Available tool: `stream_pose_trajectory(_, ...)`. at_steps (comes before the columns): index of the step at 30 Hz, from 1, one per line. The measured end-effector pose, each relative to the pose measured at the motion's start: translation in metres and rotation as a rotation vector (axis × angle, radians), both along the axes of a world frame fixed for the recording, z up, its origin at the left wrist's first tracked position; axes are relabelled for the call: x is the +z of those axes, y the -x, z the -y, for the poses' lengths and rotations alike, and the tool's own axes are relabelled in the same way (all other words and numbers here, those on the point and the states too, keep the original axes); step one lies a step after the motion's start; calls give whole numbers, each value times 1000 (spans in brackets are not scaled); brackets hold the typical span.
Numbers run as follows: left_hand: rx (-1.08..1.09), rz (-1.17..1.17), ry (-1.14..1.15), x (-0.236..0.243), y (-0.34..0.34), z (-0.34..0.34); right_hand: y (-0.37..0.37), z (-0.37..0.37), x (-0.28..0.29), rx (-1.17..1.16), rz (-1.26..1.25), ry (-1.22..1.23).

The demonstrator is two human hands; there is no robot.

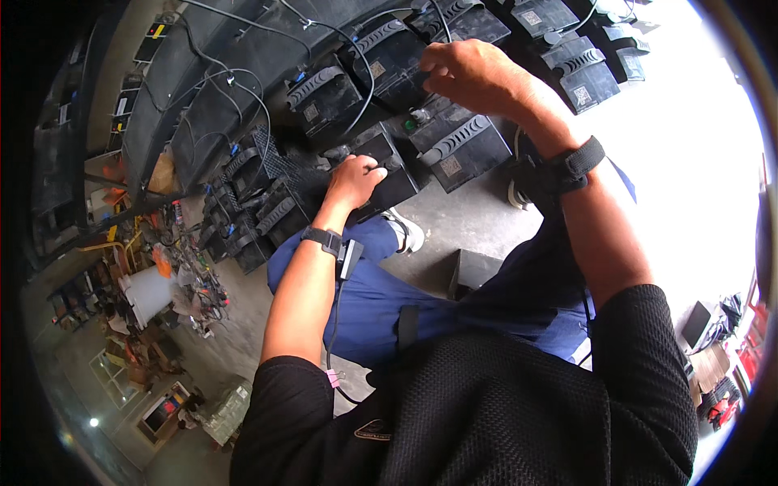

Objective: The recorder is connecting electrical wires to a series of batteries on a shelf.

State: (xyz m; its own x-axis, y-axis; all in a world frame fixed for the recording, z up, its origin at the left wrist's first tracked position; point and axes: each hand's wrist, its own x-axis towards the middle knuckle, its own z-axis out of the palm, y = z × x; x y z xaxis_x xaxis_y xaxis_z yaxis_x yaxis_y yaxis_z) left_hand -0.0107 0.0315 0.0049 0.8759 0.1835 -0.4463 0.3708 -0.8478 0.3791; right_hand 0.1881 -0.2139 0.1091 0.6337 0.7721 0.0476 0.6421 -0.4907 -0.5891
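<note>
Concrete floor; left hand on black box

The case looks like matt plastic.

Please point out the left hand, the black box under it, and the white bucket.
Left hand (354, 183): head view, on its back.
Black box (395, 191): head view, on its bare casing.
White bucket (149, 296): head view, on its outer wall.
</note>
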Motion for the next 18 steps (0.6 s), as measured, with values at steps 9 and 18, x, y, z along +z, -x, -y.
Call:
stream_pose_trajectory(9,38,7,121,-2,-10,1,-2,1,-6,-15,12,-29)
stream_pose_trajectory(18,74,-33,105,-7,-18,7,-1,2,-6,-12,24,-46)
